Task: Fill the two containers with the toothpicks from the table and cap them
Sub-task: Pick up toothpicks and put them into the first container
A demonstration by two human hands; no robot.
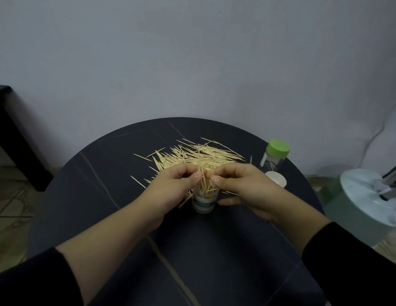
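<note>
A small clear container [203, 203] with a green-and-white label stands uncapped on the round dark table [117, 195], with toothpicks sticking up out of its mouth. My left hand [174, 188] and my right hand [239, 188] meet just above it, and both pinch a bunch of toothpicks [202, 177] standing in the opening. Behind the hands lies a loose pile of toothpicks [199, 154]. A second clear container with a green cap [274, 156] stands at the right rear. A white cap [276, 178] lies beside it, partly hidden by my right hand.
A few stray toothpicks [138, 181] lie left of my left hand. A white round appliance [369, 195] sits on the floor to the right of the table. A dark piece of furniture [9, 133] stands at the left by the wall.
</note>
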